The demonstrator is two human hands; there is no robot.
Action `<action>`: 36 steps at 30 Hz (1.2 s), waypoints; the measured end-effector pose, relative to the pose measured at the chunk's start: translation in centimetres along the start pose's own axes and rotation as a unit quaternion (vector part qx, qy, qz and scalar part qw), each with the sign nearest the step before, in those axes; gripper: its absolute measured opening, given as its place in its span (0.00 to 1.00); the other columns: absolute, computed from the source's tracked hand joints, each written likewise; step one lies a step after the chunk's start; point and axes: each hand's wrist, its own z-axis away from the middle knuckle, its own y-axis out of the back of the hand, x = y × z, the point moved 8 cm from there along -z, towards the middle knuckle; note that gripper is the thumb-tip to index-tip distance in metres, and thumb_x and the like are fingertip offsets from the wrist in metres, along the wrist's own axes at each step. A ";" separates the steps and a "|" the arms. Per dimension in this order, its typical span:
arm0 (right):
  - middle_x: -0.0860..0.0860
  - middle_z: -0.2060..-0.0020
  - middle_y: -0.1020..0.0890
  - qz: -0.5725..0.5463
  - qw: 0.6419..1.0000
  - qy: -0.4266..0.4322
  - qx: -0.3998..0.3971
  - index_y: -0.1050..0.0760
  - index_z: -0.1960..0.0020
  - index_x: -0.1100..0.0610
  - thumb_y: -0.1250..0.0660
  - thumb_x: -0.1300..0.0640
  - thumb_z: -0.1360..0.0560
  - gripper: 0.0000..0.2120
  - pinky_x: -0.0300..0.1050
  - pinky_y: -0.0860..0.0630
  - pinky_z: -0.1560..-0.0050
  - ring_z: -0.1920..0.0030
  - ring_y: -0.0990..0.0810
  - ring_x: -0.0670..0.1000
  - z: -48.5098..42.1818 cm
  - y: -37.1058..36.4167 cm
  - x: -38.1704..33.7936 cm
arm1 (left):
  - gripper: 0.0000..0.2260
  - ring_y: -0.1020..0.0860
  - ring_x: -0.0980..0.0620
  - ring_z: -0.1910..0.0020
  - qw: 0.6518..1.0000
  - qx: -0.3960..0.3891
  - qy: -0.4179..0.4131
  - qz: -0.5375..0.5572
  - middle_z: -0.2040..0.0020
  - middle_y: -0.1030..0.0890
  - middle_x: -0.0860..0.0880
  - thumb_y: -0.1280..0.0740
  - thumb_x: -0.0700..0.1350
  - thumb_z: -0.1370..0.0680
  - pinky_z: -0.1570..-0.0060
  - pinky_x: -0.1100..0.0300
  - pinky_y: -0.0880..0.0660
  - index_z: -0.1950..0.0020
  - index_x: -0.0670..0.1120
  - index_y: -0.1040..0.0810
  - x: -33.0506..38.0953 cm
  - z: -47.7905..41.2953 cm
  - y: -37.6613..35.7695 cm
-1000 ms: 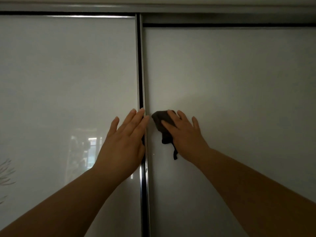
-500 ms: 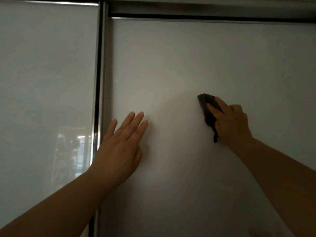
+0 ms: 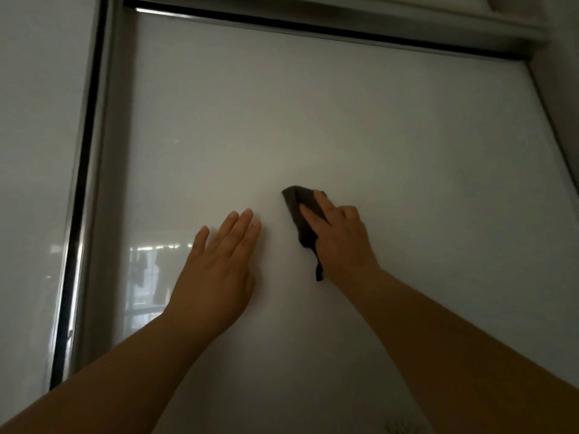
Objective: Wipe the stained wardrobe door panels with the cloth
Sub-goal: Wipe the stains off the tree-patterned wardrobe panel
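A second glossy panel (image 3: 34, 151) is seen at far left, divided off by a metal frame strip (image 3: 94, 170). The left hand (image 3: 219, 270) is laid flat, fingers together, on the wardrobe door panel (image 3: 344, 120). Just beside it, a dark cloth (image 3: 297, 211) is pressed to the panel under the right hand (image 3: 341, 242), fingers clamped over it.
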 end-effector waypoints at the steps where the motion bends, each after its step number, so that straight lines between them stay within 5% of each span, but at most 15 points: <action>1: 0.59 0.31 0.30 0.008 1.000 -0.009 0.006 0.28 0.33 0.56 0.26 0.70 0.37 0.34 0.53 0.27 0.57 0.50 0.28 0.65 -0.3 0.5 1.0 | 0.28 0.44 0.45 0.27 1.000 0.001 -0.003 0.001 0.25 0.40 0.43 0.51 0.46 0.27 0.32 0.42 0.43 0.26 0.43 0.40 0.2 -0.1 0.0; 5: 0.52 0.24 0.44 -0.006 0.992 -0.127 0.013 0.40 0.26 0.47 0.41 0.65 0.24 0.29 0.49 0.34 0.41 0.41 0.36 0.60 -1.1 0.6 2.4 | 0.28 0.43 0.45 0.27 1.000 0.009 -0.001 0.007 0.25 0.40 0.43 0.51 0.46 0.27 0.33 0.42 0.43 0.26 0.42 0.40 0.4 -0.8 0.1; 9: 0.56 0.31 0.29 -0.051 0.998 -0.005 0.029 0.28 0.33 0.52 0.44 0.59 0.26 0.22 0.52 0.25 0.52 0.49 0.32 0.60 2.5 -1.3 -2.8 | 0.27 0.44 0.46 0.27 1.000 0.013 0.002 0.026 0.26 0.40 0.43 0.52 0.45 0.26 0.32 0.43 0.44 0.26 0.43 0.40 1.4 -0.9 -0.6; 13: 0.56 0.31 0.29 -0.004 0.996 0.083 0.011 0.27 0.34 0.52 0.44 0.57 0.27 0.22 0.55 0.23 0.55 0.49 0.31 0.60 6.6 -0.5 -1.5 | 0.28 0.43 0.46 0.27 0.999 0.007 -0.013 0.038 0.26 0.39 0.43 0.51 0.45 0.27 0.32 0.43 0.43 0.26 0.43 0.40 2.8 -0.5 -1.2; 16: 0.59 0.33 0.28 0.026 0.999 0.008 0.032 0.25 0.35 0.54 0.44 0.63 0.30 0.24 0.58 0.22 0.56 0.52 0.27 0.65 4.8 1.0 3.3 | 0.28 0.41 0.44 0.27 0.999 0.002 -0.017 0.034 0.26 0.38 0.43 0.51 0.44 0.27 0.33 0.41 0.40 0.27 0.42 0.39 2.9 -0.5 -1.3; 20: 0.57 0.26 0.40 0.021 0.990 -0.137 0.002 0.35 0.28 0.51 0.44 0.64 0.26 0.27 0.53 0.31 0.41 0.44 0.33 0.63 1.7 0.8 3.7 | 0.28 0.42 0.45 0.28 0.999 0.007 -0.008 0.042 0.26 0.39 0.43 0.51 0.45 0.27 0.33 0.42 0.41 0.26 0.42 0.40 2.5 -0.8 -1.5; 23: 0.62 0.34 0.27 0.004 0.998 -0.050 0.048 0.24 0.37 0.55 0.46 0.59 0.33 0.27 0.46 0.26 0.53 0.51 0.32 0.59 2.9 0.8 -1.9 | 0.28 0.42 0.45 0.28 0.998 0.012 0.001 0.058 0.26 0.38 0.42 0.51 0.46 0.26 0.34 0.42 0.42 0.26 0.43 0.40 2.4 -1.1 -1.9; 27: 0.56 0.29 0.33 -0.028 0.998 0.049 -0.022 0.30 0.31 0.52 0.36 0.61 0.31 0.27 0.53 0.24 0.51 0.48 0.32 0.60 9.0 -1.3 -4.1 | 0.27 0.44 0.46 0.27 0.997 0.005 -0.009 0.077 0.26 0.40 0.42 0.51 0.48 0.25 0.33 0.41 0.43 0.26 0.43 0.41 3.0 -0.7 -2.5; 29: 0.56 0.28 0.34 -0.004 0.997 0.055 -0.054 0.30 0.31 0.52 0.40 0.60 0.29 0.26 0.56 0.23 0.51 0.47 0.30 0.61 10.4 -1.1 -1.8 | 0.28 0.44 0.45 0.27 0.997 -0.001 -0.023 0.068 0.26 0.40 0.43 0.51 0.46 0.26 0.33 0.41 0.43 0.26 0.43 0.41 3.3 -0.2 -2.5; 33: 0.62 0.29 0.35 0.027 0.997 -0.071 -0.028 0.30 0.32 0.56 0.40 0.68 0.31 0.28 0.60 0.24 0.49 0.49 0.28 0.67 11.2 1.1 5.5 | 0.29 0.42 0.44 0.27 0.997 -0.013 -0.034 0.069 0.26 0.40 0.42 0.52 0.44 0.29 0.34 0.41 0.41 0.26 0.42 0.40 3.2 0.8 -2.2; 36: 0.56 0.24 0.46 -0.006 0.977 -0.211 -0.035 0.40 0.26 0.51 0.40 0.70 0.25 0.30 0.55 0.33 0.39 0.39 0.36 0.66 11.7 1.1 7.0 | 0.29 0.42 0.44 0.27 0.997 -0.017 -0.035 0.073 0.25 0.40 0.43 0.52 0.44 0.29 0.34 0.41 0.41 0.26 0.42 0.40 2.8 1.8 -2.2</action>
